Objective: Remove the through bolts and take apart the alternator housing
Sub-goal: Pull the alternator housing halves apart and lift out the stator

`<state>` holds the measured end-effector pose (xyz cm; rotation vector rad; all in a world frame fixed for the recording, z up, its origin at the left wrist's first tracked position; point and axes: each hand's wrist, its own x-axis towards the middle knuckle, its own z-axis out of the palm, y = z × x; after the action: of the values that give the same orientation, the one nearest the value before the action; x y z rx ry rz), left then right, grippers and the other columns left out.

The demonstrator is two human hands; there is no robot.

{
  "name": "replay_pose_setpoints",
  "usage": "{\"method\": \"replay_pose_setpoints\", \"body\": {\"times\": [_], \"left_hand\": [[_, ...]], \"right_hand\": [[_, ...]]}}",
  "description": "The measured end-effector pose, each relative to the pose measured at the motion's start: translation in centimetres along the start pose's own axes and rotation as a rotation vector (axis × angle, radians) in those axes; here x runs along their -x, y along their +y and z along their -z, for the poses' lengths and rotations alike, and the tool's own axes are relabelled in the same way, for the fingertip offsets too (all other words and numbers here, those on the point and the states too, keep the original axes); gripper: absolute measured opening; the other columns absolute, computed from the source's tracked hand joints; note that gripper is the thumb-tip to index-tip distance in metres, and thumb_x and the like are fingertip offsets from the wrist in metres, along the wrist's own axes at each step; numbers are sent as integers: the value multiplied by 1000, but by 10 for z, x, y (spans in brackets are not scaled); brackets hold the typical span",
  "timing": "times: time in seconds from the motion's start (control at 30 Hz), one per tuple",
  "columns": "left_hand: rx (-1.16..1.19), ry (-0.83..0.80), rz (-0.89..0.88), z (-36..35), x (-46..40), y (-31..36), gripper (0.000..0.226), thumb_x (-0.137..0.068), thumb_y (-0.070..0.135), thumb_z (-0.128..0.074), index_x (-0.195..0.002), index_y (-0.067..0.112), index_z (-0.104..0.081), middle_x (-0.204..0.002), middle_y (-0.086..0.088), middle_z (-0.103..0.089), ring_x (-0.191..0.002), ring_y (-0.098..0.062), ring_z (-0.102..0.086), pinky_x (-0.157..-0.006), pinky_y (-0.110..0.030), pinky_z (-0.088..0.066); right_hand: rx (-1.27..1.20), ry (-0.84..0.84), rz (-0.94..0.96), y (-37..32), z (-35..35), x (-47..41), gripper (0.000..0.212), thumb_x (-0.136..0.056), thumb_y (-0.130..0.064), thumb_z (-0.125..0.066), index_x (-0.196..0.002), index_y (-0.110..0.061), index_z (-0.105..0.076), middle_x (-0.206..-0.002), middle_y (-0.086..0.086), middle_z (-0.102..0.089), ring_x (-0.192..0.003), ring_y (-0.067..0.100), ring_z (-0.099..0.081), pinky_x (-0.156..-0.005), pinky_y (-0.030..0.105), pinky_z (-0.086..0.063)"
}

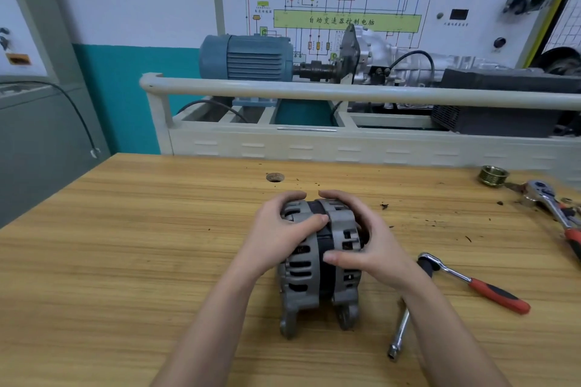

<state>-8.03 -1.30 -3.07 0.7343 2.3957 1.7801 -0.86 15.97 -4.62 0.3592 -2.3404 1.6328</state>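
A: Where's the alternator (317,264) sitting?

B: On the wooden workbench (125,261), near the front middle, lying on its side with the mounting lugs toward the person.

A: And the hands?

B: Both are wrapped round it. The left hand (276,236) grips the left housing half, thumb across the top by the dark middle band. The right hand (367,245) grips the right half, fingers curled over the far side, thumb on the near face (the two halves look joined, though I can't tell how tightly).

A: Tools?

B: A red-handled ratchet (471,283) lies just right of the right wrist, an extension bar (399,336) beside the forearm. Another ratchet (556,214) and a brass-coloured pulley (493,175) lie at the far right edge
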Motion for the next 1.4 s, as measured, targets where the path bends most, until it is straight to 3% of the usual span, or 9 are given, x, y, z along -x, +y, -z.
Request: {"method": "replay_pose_setpoints", "body": {"times": [0.2,0.37,0.7,0.87,1.0,1.1,1.2,1.3,1.4], "left_hand": [[45,88,-36,1,0,3,47,-64,36,-77,-107,20,-69,-102,6,-67,-92,-4,-62,-72,-21,-49],[64,59,-44,7,-3,4,45,-59,37,-70,-101,21,-71,-103,3,-68,-93,-10,-63,-74,-26,-51],[47,-91,-75,26,-11,5,60,-51,47,-67,-102,16,-72,-108,-6,-70,-101,-22,-64,-82,-36,-52],[46,-144,-85,34,-17,5,55,-54,43,-68,-102,17,-73,-112,-11,-68,-106,-29,-62,-91,-49,-50],[42,-169,-100,36,-18,3,58,-57,44,-68,-106,14,-71,-115,-10,-68,-108,-29,-61,-94,-53,-48],[17,-170,-115,36,-18,4,62,-58,45,-67,-110,10,-69,-116,-11,-67,-109,-30,-60,-93,-50,-49],[43,-116,-98,35,-14,5,60,-57,44,-69,-108,12,-70,-116,-10,-67,-110,-27,-61,-94,-45,-50],[-13,0,-41,35,-9,4,54,-57,49,-69,-105,23,-70,-115,-1,-67,-110,-19,-61,-95,-45,-51],[-85,176,-20,26,-5,6,34,-76,33,-73,-109,23,-68,-110,2,-67,-107,-13,-60,-94,-43,-51]], "right_hand": [[35,-270,-201,12,27,10,107,-50,-40,-88,-135,-59,-24,-145,-26,-32,-128,-6,-44,-105,22,-41],[-2,-224,-235,15,29,10,101,-50,-32,-90,-131,-54,-34,-140,-24,-42,-124,2,-52,-105,35,-44],[-62,-144,-224,21,25,7,87,-65,-5,-86,-131,-43,-45,-130,-22,-55,-116,4,-58,-97,32,-51],[-41,-120,-221,21,25,6,84,-65,-7,-86,-127,-47,-47,-127,-24,-56,-114,0,-58,-100,34,-49],[27,-150,-173,15,23,7,89,-65,-22,-88,-135,-45,-39,-141,-19,-44,-133,3,-40,-113,39,-34],[21,-25,-59,2,6,5,80,-61,-49,-83,-131,-49,-44,-143,-20,-42,-134,0,-37,-110,26,-34],[-11,78,108,-11,-22,1,65,-67,-47,-79,-126,-38,-55,-134,-18,-49,-126,-7,-42,-97,7,-35],[79,206,226,-18,-45,-10,44,-73,-34,-79,-113,-26,-65,-119,-11,-60,-119,2,-50,-100,22,-40],[55,341,225,-22,-53,-21,25,-74,-23,-82,-95,-18,-70,-100,-4,-66,-100,9,-60,-90,32,-48]]}}
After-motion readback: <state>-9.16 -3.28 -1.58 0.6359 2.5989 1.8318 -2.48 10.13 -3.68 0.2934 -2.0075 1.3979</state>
